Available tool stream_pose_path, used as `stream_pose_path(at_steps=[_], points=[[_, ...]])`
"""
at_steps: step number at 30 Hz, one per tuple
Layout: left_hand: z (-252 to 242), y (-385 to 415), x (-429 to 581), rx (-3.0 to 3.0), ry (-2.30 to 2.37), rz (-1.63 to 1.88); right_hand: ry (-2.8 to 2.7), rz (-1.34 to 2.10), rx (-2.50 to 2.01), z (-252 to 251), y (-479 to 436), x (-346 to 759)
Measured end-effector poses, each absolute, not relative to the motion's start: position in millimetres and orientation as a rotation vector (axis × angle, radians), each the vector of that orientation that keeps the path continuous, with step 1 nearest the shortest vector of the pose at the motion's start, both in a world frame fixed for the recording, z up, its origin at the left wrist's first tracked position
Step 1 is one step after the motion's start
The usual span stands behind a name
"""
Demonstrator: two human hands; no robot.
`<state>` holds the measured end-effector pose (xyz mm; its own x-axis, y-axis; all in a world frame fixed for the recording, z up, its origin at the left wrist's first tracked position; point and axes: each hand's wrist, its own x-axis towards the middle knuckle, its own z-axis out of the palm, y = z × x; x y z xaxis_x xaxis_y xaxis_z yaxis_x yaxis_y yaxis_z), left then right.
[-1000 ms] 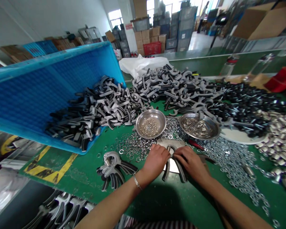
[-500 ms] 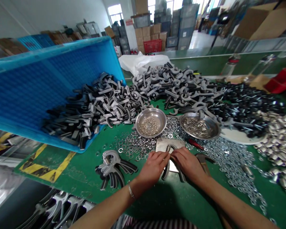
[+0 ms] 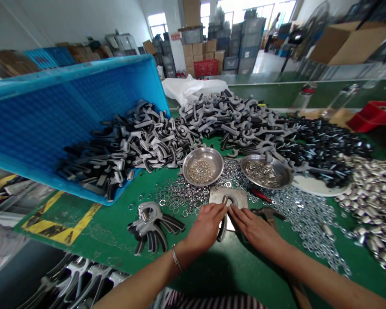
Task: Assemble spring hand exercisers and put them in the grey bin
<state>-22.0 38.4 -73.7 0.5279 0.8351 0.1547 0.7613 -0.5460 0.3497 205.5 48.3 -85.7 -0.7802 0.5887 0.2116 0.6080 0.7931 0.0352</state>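
Note:
My left hand [image 3: 206, 226] and my right hand [image 3: 256, 228] rest side by side on a hand-grip part [image 3: 223, 226] with grey and black handles. The part lies on a small metal plate [image 3: 239, 196] on the green table [image 3: 116, 234]. A spring end [image 3: 225, 200] shows just above my fingertips. The fingers of both hands are curled down onto the handles, pressing them. A pile of finished grips [image 3: 152, 225] lies to the left of my left hand. A hammer [image 3: 267, 213] lies just beyond my right hand.
Two steel bowls [image 3: 202, 165] [image 3: 265, 171] of small parts stand behind the plate, amid scattered washers [image 3: 180, 197]. A tipped blue crate [image 3: 51, 116] spills grey-black handles [image 3: 131, 146]. More handles [image 3: 238, 118], black bolts [image 3: 328, 146] and silver springs [image 3: 373, 197] cover the far and right table.
My view has shifted slightly. My hands have slid a little nearer along the handles, baring more of the plate and the spring end.

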Motion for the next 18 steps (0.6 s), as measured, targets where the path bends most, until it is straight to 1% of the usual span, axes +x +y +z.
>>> stream_pose_path(at_steps=[3, 6, 8, 10, 12, 16, 18], points=[[-62, 46, -30, 2.425, 1.334, 0.528, -2.775, -0.082, -0.980, -84, 48, 205], [-42, 67, -44, 2.391, 1.404, 0.565, -2.683, 0.201, -1.013, -76, 55, 209], [-28, 88, -56, 2.428, 1.453, 0.508, -2.569, 0.444, -1.031, -69, 60, 217], [-17, 114, -67, 2.489, 1.522, 0.371, -2.429, 0.568, -1.089, -66, 59, 230], [-11, 142, -76, 2.517, 1.625, 0.217, -2.293, 0.511, -1.241, -67, 45, 245], [-18, 190, -83, 2.468, 1.772, 0.041, -2.134, 0.244, -1.683, -83, -13, 275], [-24, 204, -83, 2.440, 1.806, -0.028, -2.070, 0.326, -1.838, -93, -37, 286]])
